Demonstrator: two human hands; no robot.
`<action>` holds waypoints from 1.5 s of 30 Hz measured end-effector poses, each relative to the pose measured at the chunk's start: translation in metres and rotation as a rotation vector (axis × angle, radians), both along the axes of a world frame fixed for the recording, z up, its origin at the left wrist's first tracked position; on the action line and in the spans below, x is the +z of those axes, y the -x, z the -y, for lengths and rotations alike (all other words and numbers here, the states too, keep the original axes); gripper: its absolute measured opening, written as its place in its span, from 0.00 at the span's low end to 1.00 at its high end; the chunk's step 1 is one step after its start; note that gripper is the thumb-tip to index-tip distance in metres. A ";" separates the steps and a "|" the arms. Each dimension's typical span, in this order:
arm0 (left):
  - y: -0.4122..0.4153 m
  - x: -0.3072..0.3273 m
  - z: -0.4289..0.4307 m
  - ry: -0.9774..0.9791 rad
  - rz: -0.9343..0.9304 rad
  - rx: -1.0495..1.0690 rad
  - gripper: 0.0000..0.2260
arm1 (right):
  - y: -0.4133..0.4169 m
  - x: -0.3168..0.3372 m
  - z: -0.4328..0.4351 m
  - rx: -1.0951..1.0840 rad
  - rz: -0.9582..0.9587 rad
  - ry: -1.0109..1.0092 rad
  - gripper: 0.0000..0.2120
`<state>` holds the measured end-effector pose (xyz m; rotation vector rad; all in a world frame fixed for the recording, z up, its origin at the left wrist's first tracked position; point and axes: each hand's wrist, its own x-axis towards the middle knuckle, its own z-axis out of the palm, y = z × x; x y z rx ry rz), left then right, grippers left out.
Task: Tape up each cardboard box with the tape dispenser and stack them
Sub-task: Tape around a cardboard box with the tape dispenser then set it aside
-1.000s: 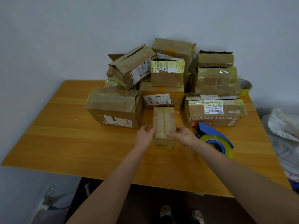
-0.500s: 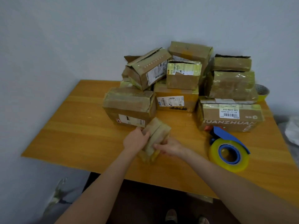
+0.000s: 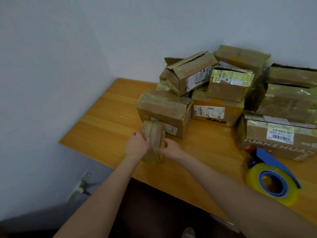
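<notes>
A plain pale grey wall (image 3: pixel 85 48) fills the view beyond and to the left of the grip, evenly and dimly lit. Under the grip lies a wooden table (image 3: pixel 106 121) with an orange-yellow grained top, its far edge meeting the wall. Nearer than the grip, below the table's front edge, the floor (image 3: pixel 151 208) is dark, and a crumpled scrap of clear plastic (image 3: pixel 82 186) lies down to the left.

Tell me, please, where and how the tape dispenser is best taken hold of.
Probably by the blue frame beside the yellow roll, from above: the tape dispenser lies on its side, core hole up, so the frame is its exposed, narrow part. The right hand, now gripping the small box with the left hand, is nearer.
</notes>
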<state>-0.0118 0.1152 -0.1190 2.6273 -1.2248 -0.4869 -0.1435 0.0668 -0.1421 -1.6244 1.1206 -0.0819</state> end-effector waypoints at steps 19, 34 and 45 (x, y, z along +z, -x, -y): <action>0.159 0.083 0.220 0.430 -0.718 -0.117 0.33 | 0.186 0.098 0.182 -0.805 0.079 0.396 0.40; 0.170 0.065 0.132 0.693 -0.498 -0.081 0.21 | 0.206 0.090 0.107 -0.723 0.164 0.347 0.43; 0.176 -0.053 0.018 0.322 -0.513 -0.177 0.31 | 0.227 -0.016 -0.002 -0.373 -0.401 0.361 0.23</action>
